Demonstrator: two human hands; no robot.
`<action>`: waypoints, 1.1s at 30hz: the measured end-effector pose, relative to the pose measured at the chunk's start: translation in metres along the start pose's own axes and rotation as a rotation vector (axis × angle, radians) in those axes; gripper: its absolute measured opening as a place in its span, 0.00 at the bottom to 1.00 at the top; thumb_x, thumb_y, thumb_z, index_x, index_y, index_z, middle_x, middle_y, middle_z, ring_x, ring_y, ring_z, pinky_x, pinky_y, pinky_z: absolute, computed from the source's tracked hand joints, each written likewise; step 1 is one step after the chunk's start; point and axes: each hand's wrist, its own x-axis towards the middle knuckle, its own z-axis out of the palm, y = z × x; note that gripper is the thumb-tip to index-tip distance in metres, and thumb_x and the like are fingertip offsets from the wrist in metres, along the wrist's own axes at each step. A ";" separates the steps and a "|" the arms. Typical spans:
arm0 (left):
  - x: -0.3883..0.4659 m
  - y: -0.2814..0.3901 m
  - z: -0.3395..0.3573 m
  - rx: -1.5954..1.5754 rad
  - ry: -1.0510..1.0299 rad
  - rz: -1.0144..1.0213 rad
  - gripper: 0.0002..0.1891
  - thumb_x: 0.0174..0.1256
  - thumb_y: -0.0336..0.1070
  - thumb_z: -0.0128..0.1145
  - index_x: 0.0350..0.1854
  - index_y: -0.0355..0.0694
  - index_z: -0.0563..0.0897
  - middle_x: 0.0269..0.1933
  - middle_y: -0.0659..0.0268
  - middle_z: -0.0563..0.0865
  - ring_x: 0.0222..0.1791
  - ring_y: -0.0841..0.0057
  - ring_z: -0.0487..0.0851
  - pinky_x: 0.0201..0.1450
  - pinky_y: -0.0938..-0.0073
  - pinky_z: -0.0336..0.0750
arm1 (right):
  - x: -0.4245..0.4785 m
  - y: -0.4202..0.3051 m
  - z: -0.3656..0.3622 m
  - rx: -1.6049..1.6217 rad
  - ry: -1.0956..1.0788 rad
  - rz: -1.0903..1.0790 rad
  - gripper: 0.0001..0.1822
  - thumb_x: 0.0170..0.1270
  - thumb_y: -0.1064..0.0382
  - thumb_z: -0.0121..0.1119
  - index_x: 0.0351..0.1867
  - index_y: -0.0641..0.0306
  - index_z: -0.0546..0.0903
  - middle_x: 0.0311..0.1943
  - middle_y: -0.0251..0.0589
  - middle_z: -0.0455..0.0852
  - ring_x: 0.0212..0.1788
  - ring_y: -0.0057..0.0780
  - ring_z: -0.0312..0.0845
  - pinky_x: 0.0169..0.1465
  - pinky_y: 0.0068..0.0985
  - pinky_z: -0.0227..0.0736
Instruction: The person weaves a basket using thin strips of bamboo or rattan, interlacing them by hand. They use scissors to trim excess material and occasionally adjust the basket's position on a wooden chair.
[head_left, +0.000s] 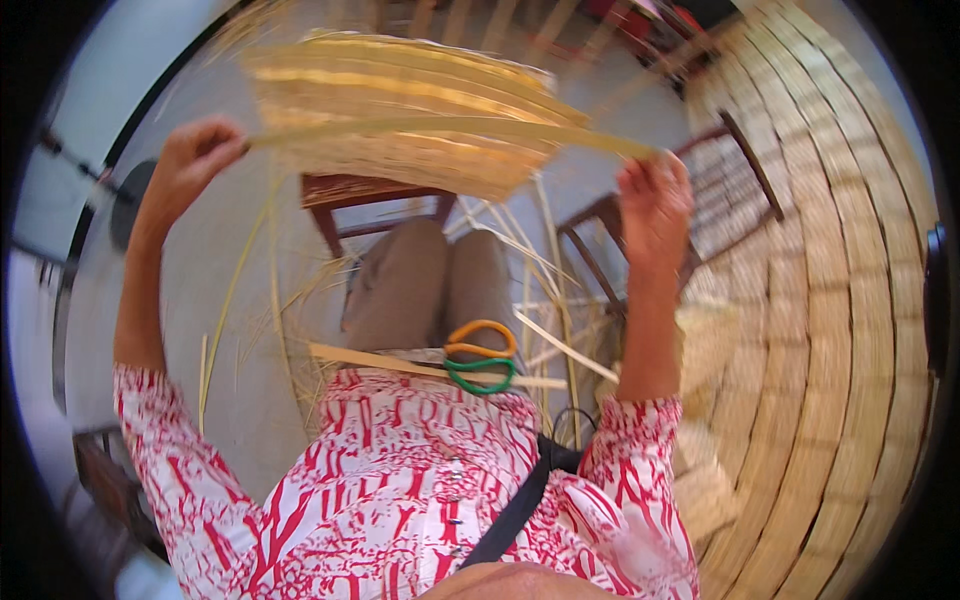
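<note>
Between my raised hands stretches a long flat bamboo strip (450, 126), bowed slightly upward. My left hand (199, 154) pinches one end, and my right hand (654, 199) grips the other. Behind the strip, a stack of woven or split-bamboo pieces (420, 90) rests on a dark wooden stool (360, 189); motion blurs its detail. Scissors with an orange and a green handle loop (480, 375) lie on my lap, their blades hidden. Beside them a flat pale strip (390, 361) crosses my lap.
Stacked bundles of pale bamboo pieces (810, 322) fill the right side. A dark wooden chair (754, 169) stands by my right arm. Loose strips (559, 300) and shavings (300, 300) litter the floor around my knees. A round dark object (135, 206) is at the left.
</note>
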 end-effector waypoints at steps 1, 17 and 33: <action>0.000 -0.003 0.008 -0.029 -0.115 0.014 0.04 0.71 0.28 0.60 0.40 0.33 0.85 0.33 0.73 0.84 0.36 0.86 0.79 0.41 0.81 0.75 | -0.002 0.000 0.002 0.027 -0.046 -0.022 0.07 0.75 0.67 0.58 0.50 0.63 0.76 0.43 0.45 0.87 0.41 0.33 0.87 0.46 0.31 0.85; 0.002 0.182 0.154 -1.157 0.054 0.271 0.05 0.75 0.27 0.57 0.49 0.35 0.78 0.43 0.65 0.88 0.44 0.81 0.87 0.47 0.80 0.81 | -0.116 0.022 0.118 -0.752 -0.472 -0.003 0.11 0.76 0.66 0.58 0.51 0.73 0.81 0.41 0.43 0.89 0.43 0.27 0.87 0.46 0.26 0.84; 0.107 0.015 -0.009 -0.181 0.567 0.092 0.41 0.63 0.46 0.73 0.73 0.33 0.66 0.61 0.47 0.82 0.60 0.62 0.82 0.62 0.62 0.77 | -0.022 0.022 0.029 -0.386 0.251 -0.079 0.09 0.76 0.64 0.58 0.49 0.68 0.79 0.47 0.46 0.87 0.45 0.31 0.85 0.48 0.28 0.87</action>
